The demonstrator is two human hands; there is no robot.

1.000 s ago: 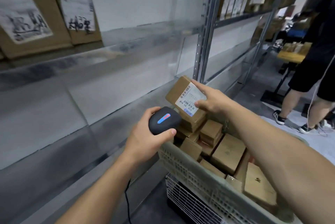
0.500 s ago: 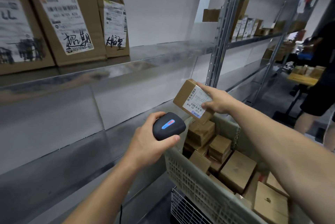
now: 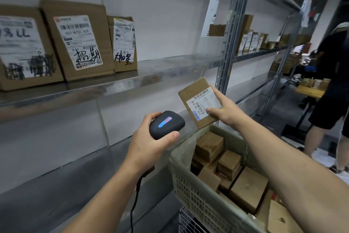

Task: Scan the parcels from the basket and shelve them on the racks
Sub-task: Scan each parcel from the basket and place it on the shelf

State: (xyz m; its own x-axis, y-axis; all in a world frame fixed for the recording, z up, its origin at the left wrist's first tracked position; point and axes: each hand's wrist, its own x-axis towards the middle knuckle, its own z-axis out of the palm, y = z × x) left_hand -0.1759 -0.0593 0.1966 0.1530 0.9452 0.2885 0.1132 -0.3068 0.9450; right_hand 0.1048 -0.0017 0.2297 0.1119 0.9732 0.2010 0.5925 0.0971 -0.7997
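Observation:
My right hand (image 3: 225, 111) grips a small brown cardboard parcel (image 3: 192, 98) by its right edge, white barcode label facing me, held above the basket's far corner. My left hand (image 3: 151, 142) holds a black corded scanner (image 3: 167, 124) with a blue and red strip on top, its nose aimed at the parcel a short gap away. The beige plastic basket (image 3: 190, 187) at lower right holds several brown parcels (image 3: 248, 189). The metal rack's upper shelf (image 3: 120, 85) runs across the left.
Three labelled cardboard parcels (image 3: 81, 41) stand against the wall on the upper shelf's left part. A lower shelf (image 3: 56, 191) runs beneath. A rack upright (image 3: 229, 44) divides the bays; more parcels (image 3: 251, 39) sit on the far bay. A person (image 3: 329, 89) stands at right.
My view has risen, so the upper shelf and its parcels show more fully. My right hand has lifted the parcel higher above the basket; the scanner stays pointed at it.

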